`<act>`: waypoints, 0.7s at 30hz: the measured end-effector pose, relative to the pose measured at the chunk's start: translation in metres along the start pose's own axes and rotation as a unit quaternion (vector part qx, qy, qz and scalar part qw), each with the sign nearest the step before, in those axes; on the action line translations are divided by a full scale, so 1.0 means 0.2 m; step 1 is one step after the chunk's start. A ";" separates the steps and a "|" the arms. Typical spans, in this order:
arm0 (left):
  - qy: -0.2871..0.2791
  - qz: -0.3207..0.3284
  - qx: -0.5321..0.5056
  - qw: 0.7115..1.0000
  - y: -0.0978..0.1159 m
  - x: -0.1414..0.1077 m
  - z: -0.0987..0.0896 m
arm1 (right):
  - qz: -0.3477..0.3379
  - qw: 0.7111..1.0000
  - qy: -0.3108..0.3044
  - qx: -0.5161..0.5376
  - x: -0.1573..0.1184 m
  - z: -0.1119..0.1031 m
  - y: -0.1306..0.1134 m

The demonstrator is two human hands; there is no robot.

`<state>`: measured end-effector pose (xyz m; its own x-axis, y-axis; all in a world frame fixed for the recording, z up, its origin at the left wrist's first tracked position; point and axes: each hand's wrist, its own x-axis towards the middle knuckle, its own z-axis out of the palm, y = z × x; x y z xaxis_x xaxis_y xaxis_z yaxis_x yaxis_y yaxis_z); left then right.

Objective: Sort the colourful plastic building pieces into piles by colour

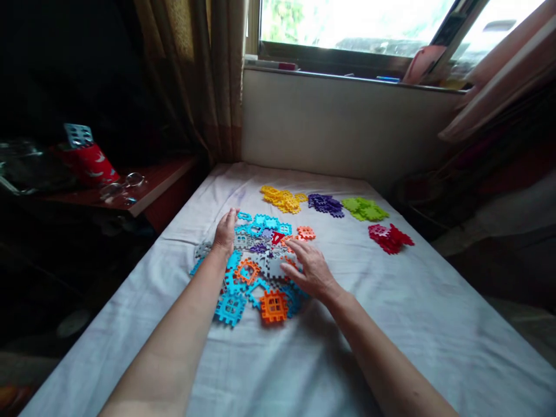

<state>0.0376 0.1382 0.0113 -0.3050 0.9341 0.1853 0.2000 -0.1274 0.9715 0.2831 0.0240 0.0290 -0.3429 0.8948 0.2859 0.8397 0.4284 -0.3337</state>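
A mixed pile of flat plastic building tiles with toothed edges lies between my hands: blue tiles (pixel 230 307), orange tiles (pixel 274 307) and grey tiles (pixel 274 267), with a few purple and red pieces among them. My left hand (pixel 225 234) stands on its side against the pile's left edge, fingers stretched out and partly hidden. Over the right side of the pile is my right hand (pixel 310 267), palm down with fingers apart. Whether its fingertips touch the tiles beneath, I cannot tell. Neither hand shows a tile in its grip.
Behind the pile lie separate heaps of yellow tiles (pixel 282 199), purple tiles (pixel 325 204), green tiles (pixel 365 208) and red tiles (pixel 391 238). A pale sheet (pixel 417 324) covers the surface. At left, a side table (pixel 169 176) holds a red cup (pixel 93 164) and glasses (pixel 124 185).
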 end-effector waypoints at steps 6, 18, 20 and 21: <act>-0.026 0.002 -0.033 0.999 0.09 -0.13 -0.20 | -0.041 0.998 -0.044 -0.019 -0.21 0.04 -0.19; -0.216 0.166 0.473 0.838 0.07 -0.73 -0.45 | 0.094 0.987 0.132 0.003 -0.30 0.11 -0.12; -0.187 0.197 0.455 0.848 0.06 -0.74 -0.43 | 0.112 0.982 0.153 0.022 -0.31 0.11 -0.10; -0.167 0.220 0.435 0.857 0.05 -0.73 -0.42 | 0.125 0.977 0.168 0.033 -0.31 0.11 -0.08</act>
<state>0.0055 -0.0286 0.0071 0.2315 0.9217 0.3113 0.8906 -0.3295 0.3134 0.2810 -0.0363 -0.0031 0.0367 0.8860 0.4622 0.8463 0.2184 -0.4858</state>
